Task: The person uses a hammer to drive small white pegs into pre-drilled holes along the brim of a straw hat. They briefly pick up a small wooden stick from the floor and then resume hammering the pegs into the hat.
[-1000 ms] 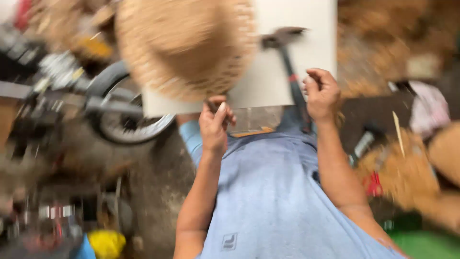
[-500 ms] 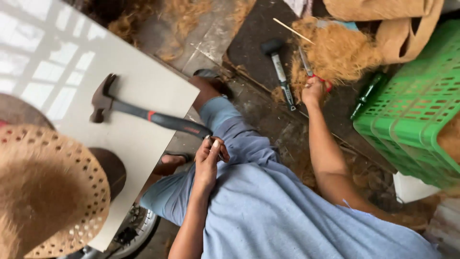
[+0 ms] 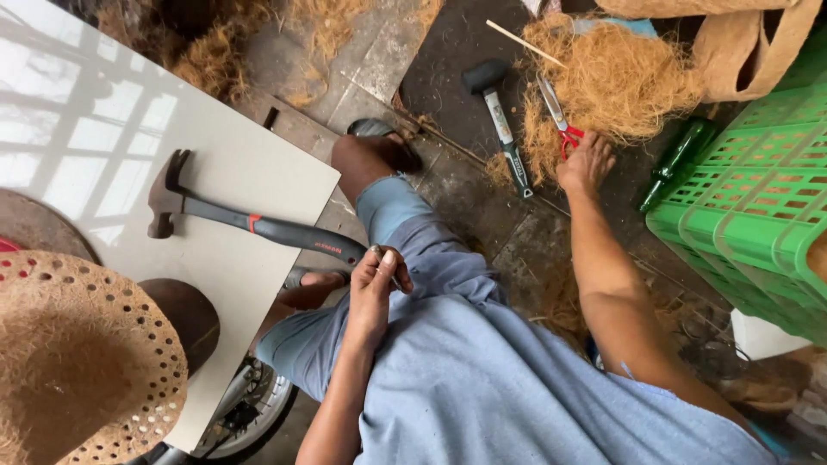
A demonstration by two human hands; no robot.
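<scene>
Since earlier frame our right hand [image 3: 586, 165] reached scissors [image 3: 558, 116] on floor by fibre [image 3: 620, 82], fingers spread on red handles; left hand [image 3: 377, 288] pinches something small near hammer [image 3: 250, 222] on desk [image 3: 258, 164]

white board [image 3: 258, 185] bears a claw hammer [image 3: 250, 222] and straw hat [image 3: 82, 362].

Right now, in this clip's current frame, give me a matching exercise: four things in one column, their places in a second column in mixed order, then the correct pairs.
Things:
1. claw hammer
2. red-handled scissors
3. green crate
4. woven hat

Places:
A. bottom left corner of the view
B. lying on the white board
C. right edge of the view
D. on the brown fibre pile, at the right hand

Pairs: 1-B, 2-D, 3-C, 4-A
</scene>
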